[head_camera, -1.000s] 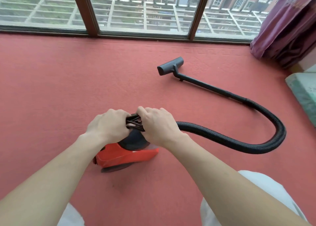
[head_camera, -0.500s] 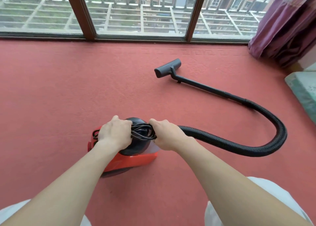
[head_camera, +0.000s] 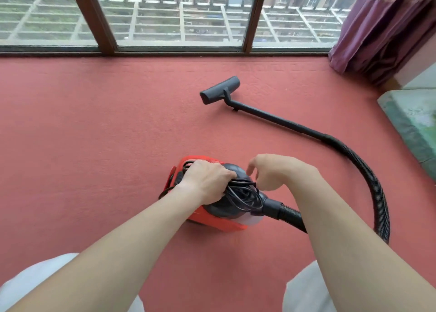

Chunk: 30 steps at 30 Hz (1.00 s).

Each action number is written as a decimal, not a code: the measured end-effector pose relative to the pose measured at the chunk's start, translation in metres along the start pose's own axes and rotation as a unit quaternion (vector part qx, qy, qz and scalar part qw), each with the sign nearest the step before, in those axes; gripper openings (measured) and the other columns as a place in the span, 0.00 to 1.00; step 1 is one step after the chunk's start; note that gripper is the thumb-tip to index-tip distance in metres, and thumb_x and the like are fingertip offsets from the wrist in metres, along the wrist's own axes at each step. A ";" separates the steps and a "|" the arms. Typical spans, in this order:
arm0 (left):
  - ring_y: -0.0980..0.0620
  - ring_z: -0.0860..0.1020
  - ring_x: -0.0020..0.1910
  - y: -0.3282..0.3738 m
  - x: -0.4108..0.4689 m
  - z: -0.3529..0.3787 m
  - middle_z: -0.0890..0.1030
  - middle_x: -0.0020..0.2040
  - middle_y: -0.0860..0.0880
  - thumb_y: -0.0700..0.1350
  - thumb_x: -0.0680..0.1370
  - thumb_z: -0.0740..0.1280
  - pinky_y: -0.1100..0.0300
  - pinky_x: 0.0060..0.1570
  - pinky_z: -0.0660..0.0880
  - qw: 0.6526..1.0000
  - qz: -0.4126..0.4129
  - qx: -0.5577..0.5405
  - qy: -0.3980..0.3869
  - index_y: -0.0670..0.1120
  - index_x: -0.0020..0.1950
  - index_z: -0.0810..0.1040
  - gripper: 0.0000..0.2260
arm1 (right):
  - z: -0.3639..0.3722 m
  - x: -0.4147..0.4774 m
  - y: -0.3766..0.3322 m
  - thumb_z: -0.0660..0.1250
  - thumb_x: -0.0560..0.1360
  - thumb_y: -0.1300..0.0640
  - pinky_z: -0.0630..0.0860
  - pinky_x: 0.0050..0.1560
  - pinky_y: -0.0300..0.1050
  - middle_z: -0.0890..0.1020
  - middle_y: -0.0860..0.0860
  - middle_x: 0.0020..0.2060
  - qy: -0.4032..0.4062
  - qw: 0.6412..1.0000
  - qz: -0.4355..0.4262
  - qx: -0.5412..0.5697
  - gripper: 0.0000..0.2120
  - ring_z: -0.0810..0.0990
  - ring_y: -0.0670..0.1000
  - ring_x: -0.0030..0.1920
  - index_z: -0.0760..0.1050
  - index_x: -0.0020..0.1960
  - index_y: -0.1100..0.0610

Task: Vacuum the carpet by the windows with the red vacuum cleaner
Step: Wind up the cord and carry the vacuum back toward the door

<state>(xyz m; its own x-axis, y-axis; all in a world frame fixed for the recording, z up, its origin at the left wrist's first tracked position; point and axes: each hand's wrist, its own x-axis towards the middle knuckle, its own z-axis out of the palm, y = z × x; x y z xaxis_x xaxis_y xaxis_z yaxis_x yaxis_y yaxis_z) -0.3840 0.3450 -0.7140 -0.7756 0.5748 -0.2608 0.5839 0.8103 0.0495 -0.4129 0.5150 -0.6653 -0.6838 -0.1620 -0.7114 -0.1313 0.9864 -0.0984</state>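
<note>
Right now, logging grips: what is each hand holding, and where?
Left hand grips the coiled cord on top of the vacuum. Right hand holds nothing, fingers loose beside the cord.

We cannot see the near end of the black hose (head_camera: 375,186) where our right forearm crosses it beside the red vacuum cleaner (head_camera: 212,219), and our left hand (head_camera: 207,182) hides much of that cleaner's top along with part of the coiled cord (head_camera: 245,193). Beyond the vacuum cleaner, the right hand's fingertips (head_camera: 251,168) are blurred, and to its far right the curtain (head_camera: 387,26) and a greenish mat (head_camera: 412,123) run off the frame's edge.
</note>
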 end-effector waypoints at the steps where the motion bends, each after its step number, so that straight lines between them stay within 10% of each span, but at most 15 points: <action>1: 0.43 0.81 0.51 0.007 0.010 -0.004 0.82 0.51 0.49 0.47 0.76 0.64 0.53 0.45 0.72 1.000 0.018 0.007 0.000 0.53 0.54 0.75 0.07 | 0.001 -0.003 0.007 0.62 0.70 0.62 0.81 0.53 0.52 0.83 0.54 0.53 0.003 1.000 0.016 0.004 0.20 0.82 0.57 0.52 0.77 0.61 0.55; 10: 0.43 0.79 0.57 0.078 0.139 -0.014 0.81 0.58 0.47 0.42 0.78 0.60 0.51 0.64 0.69 0.983 0.155 0.098 -0.001 0.49 0.61 0.75 0.12 | -0.007 0.012 0.087 0.61 0.74 0.60 0.78 0.55 0.50 0.80 0.58 0.56 0.193 0.954 0.131 0.186 0.15 0.79 0.60 0.55 0.75 0.60 0.59; 19: 0.46 0.77 0.30 0.084 0.191 0.030 0.77 0.30 0.52 0.44 0.68 0.66 0.56 0.34 0.70 0.949 0.219 -0.001 0.227 0.50 0.36 0.72 0.03 | -0.015 0.157 0.189 0.59 0.75 0.54 0.71 0.42 0.47 0.80 0.59 0.48 0.259 0.955 0.106 0.097 0.08 0.76 0.60 0.45 0.68 0.40 0.57; 24: 0.47 0.71 0.28 0.084 0.195 0.046 0.71 0.28 0.52 0.43 0.68 0.70 0.56 0.32 0.67 0.922 0.207 -0.044 0.323 0.50 0.34 0.67 0.11 | -0.005 0.239 0.231 0.64 0.77 0.48 0.72 0.63 0.54 0.72 0.59 0.61 0.254 0.959 0.098 0.081 0.22 0.73 0.61 0.63 0.67 0.65 0.60; 30: 0.49 0.61 0.28 0.082 0.197 0.051 0.68 0.28 0.52 0.45 0.68 0.72 0.58 0.34 0.57 0.916 0.198 -0.045 0.347 0.51 0.35 0.61 0.18 | -0.001 0.297 0.252 0.64 0.77 0.52 0.69 0.64 0.55 0.67 0.57 0.67 0.206 0.965 0.143 0.072 0.26 0.70 0.61 0.67 0.61 0.71 0.59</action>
<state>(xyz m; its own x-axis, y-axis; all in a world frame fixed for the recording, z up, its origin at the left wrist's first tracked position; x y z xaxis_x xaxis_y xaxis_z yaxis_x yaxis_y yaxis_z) -0.4768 0.5191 -0.8108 -0.4920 0.7340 0.4681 0.8540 0.5113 0.0959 -0.6500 0.7153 -0.9007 -0.9090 0.1494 -0.3890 0.1850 0.9812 -0.0555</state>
